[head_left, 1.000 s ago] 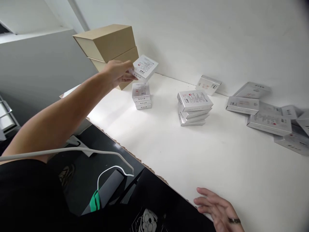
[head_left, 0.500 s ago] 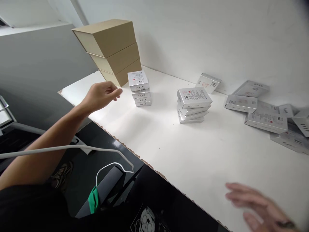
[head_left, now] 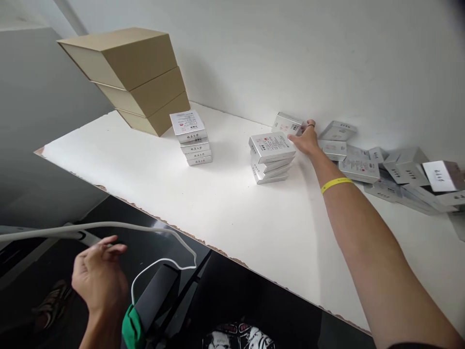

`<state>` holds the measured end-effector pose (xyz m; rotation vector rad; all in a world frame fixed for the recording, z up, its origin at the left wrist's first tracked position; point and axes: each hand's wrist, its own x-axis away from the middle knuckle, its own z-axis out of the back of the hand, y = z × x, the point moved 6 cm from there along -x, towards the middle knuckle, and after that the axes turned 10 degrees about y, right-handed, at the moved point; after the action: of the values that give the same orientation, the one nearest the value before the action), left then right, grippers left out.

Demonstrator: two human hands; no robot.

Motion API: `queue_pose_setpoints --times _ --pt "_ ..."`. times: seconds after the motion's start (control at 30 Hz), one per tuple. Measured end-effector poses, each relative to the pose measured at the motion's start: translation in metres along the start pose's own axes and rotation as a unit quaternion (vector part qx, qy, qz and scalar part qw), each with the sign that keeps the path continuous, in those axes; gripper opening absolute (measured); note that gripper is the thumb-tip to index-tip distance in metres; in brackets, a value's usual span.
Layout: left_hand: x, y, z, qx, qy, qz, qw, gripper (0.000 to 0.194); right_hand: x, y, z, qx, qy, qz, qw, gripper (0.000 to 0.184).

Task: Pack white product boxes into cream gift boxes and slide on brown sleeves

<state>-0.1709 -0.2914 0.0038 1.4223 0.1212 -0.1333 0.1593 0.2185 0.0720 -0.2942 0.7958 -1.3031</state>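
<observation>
My right hand (head_left: 307,137), a yellow band on its wrist, reaches to the back of the table. Its thumb and fingers close around the right end of a small silver box (head_left: 285,124) that leans against the wall. Just in front of that box stands a crooked stack of silver boxes (head_left: 272,148). Farther left rises a second, neater stack of silver boxes (head_left: 189,127). My left hand (head_left: 100,276) hangs below the table's front edge beside a white cable, with loosely bent fingers and nothing seen in it.
Large tan boxes (head_left: 141,63) are piled at the back left. A loose heap of silver boxes (head_left: 363,167) lies along the wall at right. A white cable (head_left: 119,224) crosses in front of the table's chipped edge (head_left: 203,240). A green cloth (head_left: 132,327) sits low down.
My right hand has gone from the front right of the table to the leaning box at the wall. My left hand has dropped from beside the left stack to below the edge. The view turned right.
</observation>
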Motion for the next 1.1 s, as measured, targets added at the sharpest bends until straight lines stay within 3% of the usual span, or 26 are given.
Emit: queue_pose_setpoints --times 0.1,0.17,0.23,0.3,0.4,0.47,0.5,0.57,0.6,0.67,0.73,0.83,0.97,1.03,1.1 --pt "0.012 -0.022 0.013 0.044 0.045 0.039 0.997 0.019 -0.006 -0.001 -0.017 0.015 0.015 -0.024 0.999 0.033" --pt "0.015 -0.034 0.015 0.047 0.059 0.051 0.996 0.018 -0.007 -0.002 -0.015 0.032 0.025 -0.023 0.999 0.023" --pt "0.015 -0.042 0.019 0.038 0.077 0.043 0.995 0.017 -0.005 -0.006 0.004 0.046 0.043 0.003 0.998 0.019" --pt "0.015 -0.048 0.023 0.021 0.087 0.023 0.996 0.016 0.000 -0.019 0.037 0.057 0.074 0.050 0.994 0.021" --pt "0.015 -0.057 0.025 -0.001 0.072 0.005 0.997 0.018 0.017 -0.062 0.080 0.059 0.094 0.146 0.983 0.029" --pt "0.016 -0.063 0.024 -0.007 0.057 0.002 0.998 0.022 0.040 -0.111 0.087 0.064 0.079 0.257 0.961 0.034" --pt "0.015 -0.066 0.023 -0.008 0.050 0.000 0.999 0.023 0.055 -0.140 0.082 0.065 0.060 0.322 0.943 0.034" --pt "0.015 -0.069 0.020 -0.008 0.034 -0.008 0.999 0.027 0.090 -0.195 0.050 0.090 -0.073 0.450 0.886 0.040" --pt "0.015 -0.070 0.019 -0.009 0.025 -0.014 1.000 0.030 0.104 -0.218 0.035 0.090 -0.112 0.478 0.866 0.043" --pt "0.015 -0.071 0.020 -0.010 0.011 -0.028 0.999 0.034 0.121 -0.258 0.011 0.075 -0.126 0.508 0.849 0.050" --pt "0.015 -0.072 0.024 -0.016 0.007 -0.039 0.999 0.036 0.124 -0.283 -0.003 0.042 -0.091 0.503 0.859 0.054" --pt "0.017 -0.076 0.032 -0.026 0.004 -0.047 0.999 0.035 0.123 -0.296 -0.019 0.000 -0.056 0.492 0.869 0.058" --pt "0.017 -0.079 0.035 -0.026 -0.009 -0.063 0.998 0.037 0.127 -0.287 -0.025 0.035 -0.155 0.524 0.837 0.045" --pt "0.014 -0.079 0.034 -0.023 -0.009 -0.074 0.997 0.038 0.124 -0.284 0.002 0.049 -0.139 0.561 0.814 0.048" --pt "0.011 -0.078 0.031 -0.018 -0.007 -0.088 0.996 0.036 0.116 -0.285 0.047 0.040 -0.031 0.580 0.813 0.056"
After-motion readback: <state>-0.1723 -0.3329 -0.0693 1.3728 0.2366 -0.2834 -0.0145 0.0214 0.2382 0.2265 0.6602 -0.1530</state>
